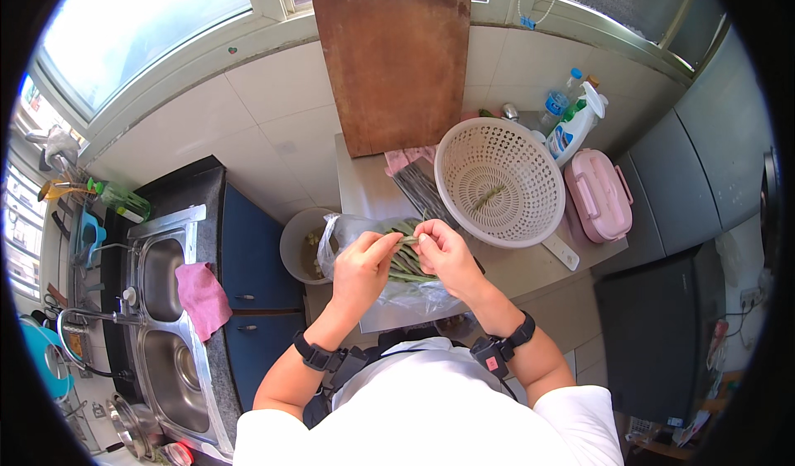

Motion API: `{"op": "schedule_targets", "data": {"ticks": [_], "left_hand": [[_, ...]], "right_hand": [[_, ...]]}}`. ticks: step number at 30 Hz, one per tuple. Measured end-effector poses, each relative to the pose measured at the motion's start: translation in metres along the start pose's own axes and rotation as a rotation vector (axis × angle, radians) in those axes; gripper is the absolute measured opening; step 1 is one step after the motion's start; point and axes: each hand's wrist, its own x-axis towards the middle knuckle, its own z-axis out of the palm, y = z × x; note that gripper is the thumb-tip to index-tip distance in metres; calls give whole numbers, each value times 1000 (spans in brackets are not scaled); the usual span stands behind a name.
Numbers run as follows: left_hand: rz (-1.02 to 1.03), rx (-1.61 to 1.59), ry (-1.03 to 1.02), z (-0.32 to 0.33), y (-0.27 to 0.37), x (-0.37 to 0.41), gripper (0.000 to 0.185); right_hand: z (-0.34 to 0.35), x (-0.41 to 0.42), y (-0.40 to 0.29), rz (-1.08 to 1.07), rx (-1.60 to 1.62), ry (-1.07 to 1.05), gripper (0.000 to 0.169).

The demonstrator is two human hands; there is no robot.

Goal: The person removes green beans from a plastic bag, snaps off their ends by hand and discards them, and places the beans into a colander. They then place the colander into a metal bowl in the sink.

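My left hand (360, 268) and my right hand (448, 260) meet over the table, thumbs and fingertips pinching a green bean pod (407, 240) between them. Below the fingers, a heap of long green beans (407, 270) lies in an open clear plastic bag (422, 299); my hands hide part of it. Beyond my right hand stands a cream plastic colander (452, 183), with a few short bean pieces (489, 197) on its bottom. To the left of the bag, a pale bucket (290, 258) holds some light scraps in its bottom.
A large wooden chopping board (397, 68) leans upright behind the metal-topped table (528, 276). Right of the colander are a spray bottle (574, 130) and a pink lunch box (597, 199). A dark bundle (425, 192) lies beside the colander. A double sink (168, 279) with a pink cloth (202, 298) is at left.
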Motion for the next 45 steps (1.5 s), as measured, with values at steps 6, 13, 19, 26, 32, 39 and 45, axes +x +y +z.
{"op": "schedule_targets", "data": {"ticks": [6, 13, 19, 26, 32, 39, 45], "left_hand": [[-407, -822, 43, -3, -15, 3, 15], [-548, -1062, 219, -46, -37, 12, 19], [-629, -1098, 83, -43, -26, 18, 20], [-717, -1063, -92, -26, -13, 30, 22], [-752, -982, -180, -14, -14, 33, 22], [-783, -947, -365, -4, -8, 31, 23], [-831, -1069, -224, -11, -29, 34, 23]], "right_hand": [[-11, 3, 3, 40, 251, -88, 7], [-58, -7, -5, 1, 497, 39, 6], [-48, -9, -5, 121, 285, -72, 12], [-17, -8, -1, 227, 274, -209, 12], [-17, -9, -4, 84, -72, -268, 12], [-25, 4, -5, -42, -8, -148, 11], [-33, -8, -2, 206, 72, -272, 15]]}}
